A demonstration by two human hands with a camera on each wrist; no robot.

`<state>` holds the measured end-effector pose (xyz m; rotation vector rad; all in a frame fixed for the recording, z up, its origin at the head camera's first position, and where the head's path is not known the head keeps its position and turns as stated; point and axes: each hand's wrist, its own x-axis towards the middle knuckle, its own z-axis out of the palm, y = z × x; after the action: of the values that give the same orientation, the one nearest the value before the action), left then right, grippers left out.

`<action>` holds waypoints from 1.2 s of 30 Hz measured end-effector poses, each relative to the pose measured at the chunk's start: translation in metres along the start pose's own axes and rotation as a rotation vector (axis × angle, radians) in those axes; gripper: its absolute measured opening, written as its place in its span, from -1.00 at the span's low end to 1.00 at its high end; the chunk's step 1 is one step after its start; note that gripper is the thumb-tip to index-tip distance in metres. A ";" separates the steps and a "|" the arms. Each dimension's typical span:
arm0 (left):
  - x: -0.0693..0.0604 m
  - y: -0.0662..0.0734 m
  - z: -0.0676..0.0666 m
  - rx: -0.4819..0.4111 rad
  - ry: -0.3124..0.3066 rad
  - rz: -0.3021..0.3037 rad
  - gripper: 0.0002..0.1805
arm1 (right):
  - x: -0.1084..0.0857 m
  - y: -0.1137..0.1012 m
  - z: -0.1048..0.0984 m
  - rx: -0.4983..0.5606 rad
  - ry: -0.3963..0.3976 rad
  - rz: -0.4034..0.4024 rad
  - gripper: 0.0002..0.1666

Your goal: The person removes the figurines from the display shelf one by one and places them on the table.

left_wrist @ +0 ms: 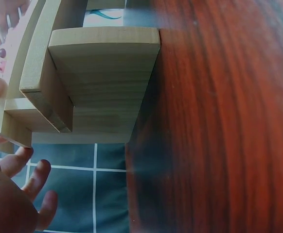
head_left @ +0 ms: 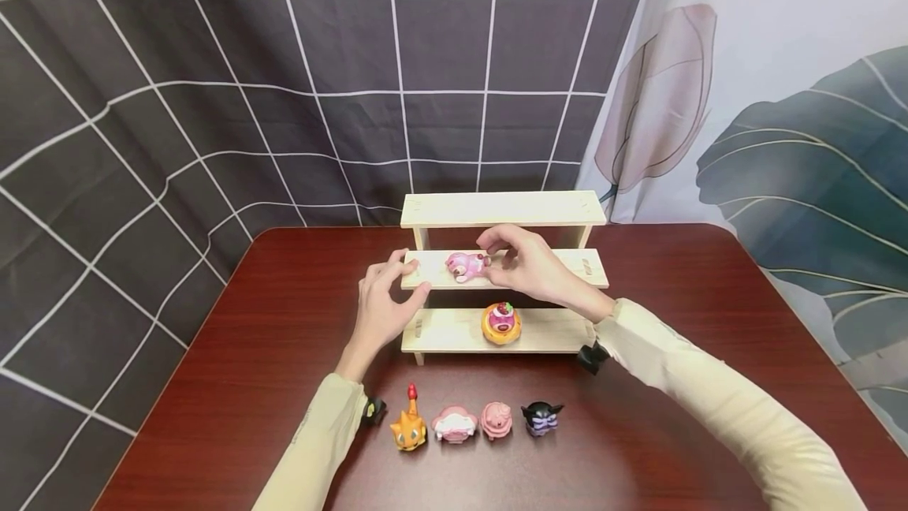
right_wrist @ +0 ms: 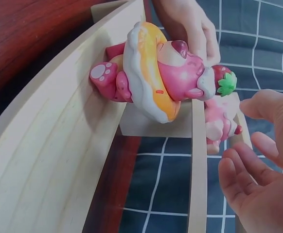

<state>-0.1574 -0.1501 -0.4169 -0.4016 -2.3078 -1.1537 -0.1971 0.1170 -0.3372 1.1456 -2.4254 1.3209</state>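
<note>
A pink bear figurine (head_left: 467, 266) lies on the middle board of a three-tier wooden shelf (head_left: 532, 207). My right hand (head_left: 528, 262) is beside its right end, thumb and fingers parted; whether a fingertip touches it, I cannot tell. My left hand (head_left: 383, 306) is at the left end of the same board, its fingers loosely spread, a finger and the thumb against the wood. In the left wrist view, fingers (left_wrist: 38, 177) extend past the board's end. A bear figurine in an orange and white ring (right_wrist: 156, 73), strawberry on its head, sits on the lowest board.
In front of the shelf, a row of figurines stands on the dark red table (head_left: 284, 322): an orange one with a red-tipped tail (head_left: 409, 428), a pink and white one (head_left: 455, 424), a pink one (head_left: 496, 420) and a black one (head_left: 542, 418). A grid-patterned cloth (head_left: 340, 46) hangs behind.
</note>
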 end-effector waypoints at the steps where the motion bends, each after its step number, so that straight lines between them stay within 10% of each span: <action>1: 0.000 0.000 0.000 -0.001 -0.001 0.000 -0.60 | 0.001 0.001 0.000 -0.006 -0.001 -0.002 -0.56; 36: 0.000 0.000 0.000 0.000 0.000 -0.002 -0.59 | 0.014 0.009 0.011 -0.061 -0.104 -0.115 -0.50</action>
<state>-0.1578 -0.1500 -0.4172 -0.3995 -2.3081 -1.1550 -0.2111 0.1035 -0.3433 1.3461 -2.4110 1.1737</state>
